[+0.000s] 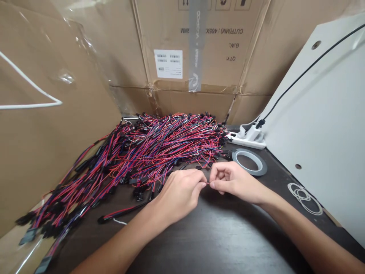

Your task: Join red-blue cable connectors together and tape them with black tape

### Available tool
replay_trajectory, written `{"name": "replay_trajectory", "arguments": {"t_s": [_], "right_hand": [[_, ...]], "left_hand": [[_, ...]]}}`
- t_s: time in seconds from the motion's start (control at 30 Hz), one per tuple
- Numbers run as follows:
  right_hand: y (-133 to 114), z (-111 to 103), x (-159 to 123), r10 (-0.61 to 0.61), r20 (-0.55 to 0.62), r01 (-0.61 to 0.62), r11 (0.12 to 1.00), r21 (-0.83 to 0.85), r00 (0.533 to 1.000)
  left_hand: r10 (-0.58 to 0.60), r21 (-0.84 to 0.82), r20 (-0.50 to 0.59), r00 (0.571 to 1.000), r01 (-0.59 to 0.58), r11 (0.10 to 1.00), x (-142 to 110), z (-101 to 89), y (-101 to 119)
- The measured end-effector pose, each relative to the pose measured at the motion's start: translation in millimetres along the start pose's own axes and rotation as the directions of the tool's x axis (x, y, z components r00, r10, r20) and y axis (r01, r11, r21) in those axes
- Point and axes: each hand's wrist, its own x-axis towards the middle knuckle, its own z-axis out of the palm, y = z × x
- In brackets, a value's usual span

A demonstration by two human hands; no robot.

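Note:
In front of a large heap of red, blue and black wire harnesses [171, 139], both hands meet over the dark table. My left hand [184, 192] is pinched closed on a thin reddish wire [208, 183], of which only a short piece shows between the fingertips. From the other side, my right hand [232, 182] grips the same wire between thumb and forefinger, its other fingers curled. Partly hidden behind my left forearm lies a wire bundle [125, 211] with a black end and a white tie. The rest of the held wire is covered by my fingers.
A roll of grey tape [264, 165] lies just beyond my right hand. A white power strip [248, 141] with plugs sits behind it. Coiled pale cord [303, 198] rests at the right, beside a white panel [322, 114]. Cardboard boxes [171, 30] wall off the back and left.

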Motion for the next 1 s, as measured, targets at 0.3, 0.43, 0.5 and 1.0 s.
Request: {"name": "replay_trajectory", "arguments": {"t_s": [0.3,0.43,0.5,1.0], "right_hand": [[-4.3,-0.9,0.8,0.062,0.000,-0.061,0.992,0.111,0.998],[-5.4,-0.8,0.1,0.092,0.015,-0.093,0.986,0.140,0.996],[-4.9,-1.0,-0.4,0.097,0.021,-0.099,0.985,0.141,0.995],[-3.0,-1.7,-1.0,0.100,0.037,-0.104,0.987,0.125,0.994]], "left_hand": [[0.145,0.095,0.012,0.989,-0.145,0.985,-2.0,2.1,-3.9],[0.190,0.134,0.000,0.982,-0.189,0.973,-2.2,1.7,-4.2],[0.211,0.146,-0.008,0.977,-0.208,0.967,-2.3,1.4,-3.9],[0.160,0.096,0.017,0.987,-0.161,0.982,-0.7,-1.0,-2.9]]}}
